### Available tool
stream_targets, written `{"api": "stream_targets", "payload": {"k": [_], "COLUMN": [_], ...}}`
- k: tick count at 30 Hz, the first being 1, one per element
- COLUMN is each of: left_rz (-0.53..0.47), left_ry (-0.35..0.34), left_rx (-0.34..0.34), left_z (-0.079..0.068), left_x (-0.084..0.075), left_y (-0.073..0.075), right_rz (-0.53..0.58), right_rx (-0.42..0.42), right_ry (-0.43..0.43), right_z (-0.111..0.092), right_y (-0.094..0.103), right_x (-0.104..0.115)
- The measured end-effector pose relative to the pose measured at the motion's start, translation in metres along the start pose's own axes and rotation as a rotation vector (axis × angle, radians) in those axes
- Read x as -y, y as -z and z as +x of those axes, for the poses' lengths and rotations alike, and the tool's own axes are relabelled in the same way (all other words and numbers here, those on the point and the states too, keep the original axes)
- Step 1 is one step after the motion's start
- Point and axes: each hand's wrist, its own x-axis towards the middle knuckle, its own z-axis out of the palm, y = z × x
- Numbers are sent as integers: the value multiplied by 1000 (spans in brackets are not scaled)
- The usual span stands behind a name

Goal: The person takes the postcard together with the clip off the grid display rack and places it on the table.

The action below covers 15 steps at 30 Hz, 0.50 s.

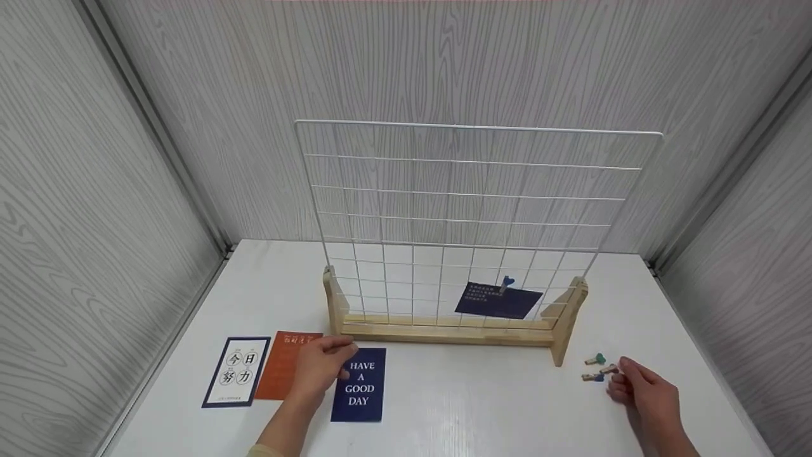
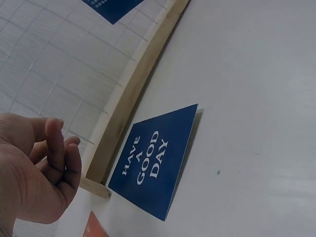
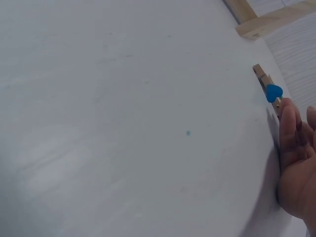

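Note:
My left hand [image 1: 319,368] hovers over the orange card [image 1: 273,374] and the left edge of the navy "HAVE A GOOD DAY" card [image 1: 358,393]. Its fingers are loosely curled, and nothing shows between them in the left wrist view. At the right, my right hand [image 1: 650,393] has its fingertips at a small wooden clothespin with a pinkish heart [image 1: 611,368]; whether they pinch it is unclear. Beside it lie a clothespin with a green heart [image 1: 596,359] and one with a blue heart [image 3: 274,93].
A white wire grid [image 1: 479,128] stands on a wooden base [image 1: 444,334]. A dark blue card [image 1: 495,301] hangs from it by a blue-heart clothespin [image 1: 507,283]. A white card with a navy border [image 1: 237,371] lies at the far left. Wood-grain panels surround the white table [image 1: 476,406].

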Motion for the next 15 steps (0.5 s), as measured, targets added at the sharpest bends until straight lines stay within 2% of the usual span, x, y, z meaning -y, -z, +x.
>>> {"api": "stream_targets", "payload": {"k": [4,7,11,15], "left_rz": [-24,-57,-91,-118], "left_ry": [-35,-67,-103,-133], "left_rx": [45,88,150,198], "left_z": [0,0,-1,-3], "left_x": [-12,-21,-31,-40], "left_y": [-8,-14,-20,-26], "right_rz": [44,2,-35,61], "right_rx": [35,44,37,50], "right_ry": [-34,-12,81,212], "right_z": [-6,-12,-23,-36], "right_y": [3,7,10,8], "right_x": [4,10,26,53]}}
